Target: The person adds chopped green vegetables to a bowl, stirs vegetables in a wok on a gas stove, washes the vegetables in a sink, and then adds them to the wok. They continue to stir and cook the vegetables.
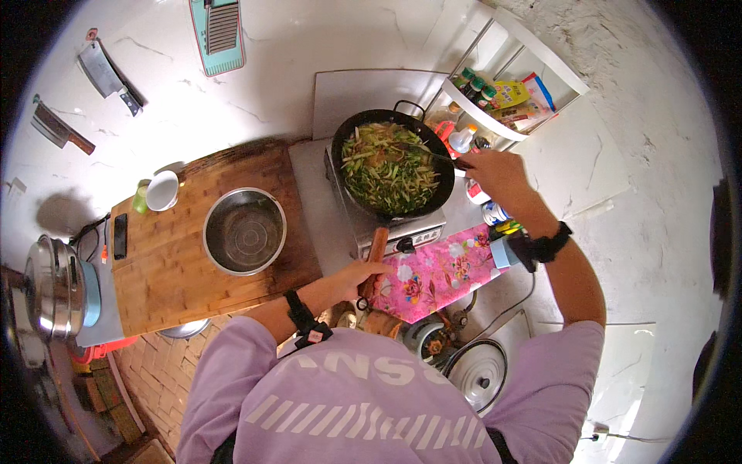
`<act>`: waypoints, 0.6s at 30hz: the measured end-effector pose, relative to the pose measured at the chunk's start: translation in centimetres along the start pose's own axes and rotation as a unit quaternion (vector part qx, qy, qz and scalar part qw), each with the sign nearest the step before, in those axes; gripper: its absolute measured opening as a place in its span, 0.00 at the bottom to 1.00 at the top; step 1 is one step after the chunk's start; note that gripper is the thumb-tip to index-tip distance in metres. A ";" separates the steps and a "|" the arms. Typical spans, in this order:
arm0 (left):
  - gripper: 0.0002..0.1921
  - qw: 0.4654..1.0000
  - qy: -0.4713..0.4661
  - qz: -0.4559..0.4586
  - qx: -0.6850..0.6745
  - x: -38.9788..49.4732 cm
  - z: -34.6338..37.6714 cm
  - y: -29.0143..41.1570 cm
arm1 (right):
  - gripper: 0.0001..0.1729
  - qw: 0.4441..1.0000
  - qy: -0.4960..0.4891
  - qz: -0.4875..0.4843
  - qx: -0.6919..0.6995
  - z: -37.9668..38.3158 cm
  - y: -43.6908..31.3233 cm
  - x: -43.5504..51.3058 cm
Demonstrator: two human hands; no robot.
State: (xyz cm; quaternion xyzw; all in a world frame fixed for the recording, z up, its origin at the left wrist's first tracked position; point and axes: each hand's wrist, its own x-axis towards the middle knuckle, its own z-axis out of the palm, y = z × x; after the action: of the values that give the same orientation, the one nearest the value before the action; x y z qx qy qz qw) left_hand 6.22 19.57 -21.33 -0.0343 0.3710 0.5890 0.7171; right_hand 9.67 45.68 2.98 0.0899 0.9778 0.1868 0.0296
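A black wok (443, 174) sits on a gas stove (426, 223), holding shredded green and pale vegetables (391, 168). Its wooden handle (378, 246) points toward me, and my left hand (371, 277) is closed around the handle's lower end. At the wok's right rim, my right hand (498, 174) grips the handle of a metal utensil (437, 155) whose far end lies among the vegetables. That end is too hidden to name its kind. Left of the stove, a metal bowl (246, 235) rests on a wooden cutting board (174, 278).
A white corner shelf (484, 110) with bottles and packets stands close behind the wok's right side. On the board are a white cup (162, 191) and a phone (120, 236). Two cleavers (104, 72) hang at left. A pink floral cloth (435, 272) covers the near right surface.
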 end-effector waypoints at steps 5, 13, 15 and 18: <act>0.08 1.000 0.004 -0.012 0.018 -0.1 0.3 0.4 | 0.15 0.986 -0.107 0.116 0.051 -2.1 3.5 -0.8; 0.09 1.000 0.008 -0.007 0.011 -0.1 0.2 0.3 | 0.19 0.887 -0.393 0.060 0.236 0.9 7.2 1.9; 0.09 1.000 0.018 -0.011 0.012 0.2 -0.1 0.1 | 0.23 0.763 -0.410 0.229 0.445 3.1 5.2 0.3; 0.08 1.000 -0.002 -0.008 0.001 0.4 -0.4 -0.1 | 0.25 0.742 -0.281 0.225 0.566 6.9 1.5 -2.5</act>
State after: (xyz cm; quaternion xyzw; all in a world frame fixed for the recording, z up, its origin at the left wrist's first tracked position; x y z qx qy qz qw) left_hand 6.13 19.70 -21.86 -0.0351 0.3695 0.5832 0.7225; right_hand 12.97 49.08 -2.84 0.3557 0.8024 -0.4338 0.2038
